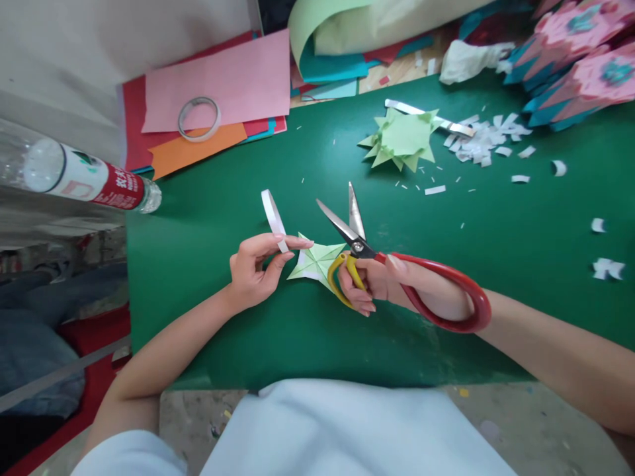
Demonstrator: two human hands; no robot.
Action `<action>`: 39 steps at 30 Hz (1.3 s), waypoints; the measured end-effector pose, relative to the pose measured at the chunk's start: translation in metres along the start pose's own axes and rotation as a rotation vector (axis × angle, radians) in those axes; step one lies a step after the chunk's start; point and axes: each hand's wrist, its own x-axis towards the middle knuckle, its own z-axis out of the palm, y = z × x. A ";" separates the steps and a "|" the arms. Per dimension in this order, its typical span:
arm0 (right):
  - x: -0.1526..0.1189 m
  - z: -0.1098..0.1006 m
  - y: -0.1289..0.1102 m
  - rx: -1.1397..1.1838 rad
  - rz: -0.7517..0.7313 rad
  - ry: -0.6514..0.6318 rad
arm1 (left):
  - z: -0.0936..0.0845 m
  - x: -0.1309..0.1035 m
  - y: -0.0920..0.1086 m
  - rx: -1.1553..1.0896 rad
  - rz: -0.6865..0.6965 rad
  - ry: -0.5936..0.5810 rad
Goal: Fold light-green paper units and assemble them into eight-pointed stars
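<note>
My left hand (pixel 260 268) pinches the lower end of a curled white strip (pixel 272 213) between thumb and fingers, and a fingertip reaches the upper left of a folded light green paper star (pixel 317 260). The star lies on the green tabletop (pixel 208 218). In my right hand (pixel 380 284) are scissors (pixel 358 246) with one red and one yellow handle. Their blades are spread and point up and away from me, just right of the star, and the yellow handle overlaps its right side.
Behind lie a layered green paper piece (pixel 403 137), a white-and-metal cutter (pixel 421 116) and white scraps (pixel 483 140). Coloured sheets (pixel 218 86) with a tape roll (pixel 199 119) sit back left, near a plastic bottle (pixel 99 178). Pink-and-blue paper flowers (pixel 580 73) stand back right.
</note>
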 end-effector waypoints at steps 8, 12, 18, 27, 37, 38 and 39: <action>-0.006 -0.005 0.001 0.074 0.207 -0.209 | -0.004 -0.001 -0.002 0.068 -0.020 0.031; -0.005 -0.006 0.003 0.056 0.221 -0.279 | -0.005 0.000 -0.003 0.038 -0.017 0.028; 0.000 -0.010 0.008 0.038 0.203 -0.303 | -0.007 -0.003 -0.004 -0.038 0.009 -0.081; 0.004 -0.010 0.020 0.012 0.135 -0.268 | -0.013 0.002 -0.001 0.060 0.091 -0.175; 0.014 -0.012 0.031 0.090 0.076 -0.287 | -0.012 -0.002 -0.003 0.108 0.042 -0.165; 0.014 -0.012 0.031 0.089 0.081 -0.289 | -0.011 -0.001 -0.003 0.114 0.045 -0.163; 0.014 -0.012 0.032 0.080 0.091 -0.274 | -0.011 -0.001 -0.002 0.116 0.047 -0.159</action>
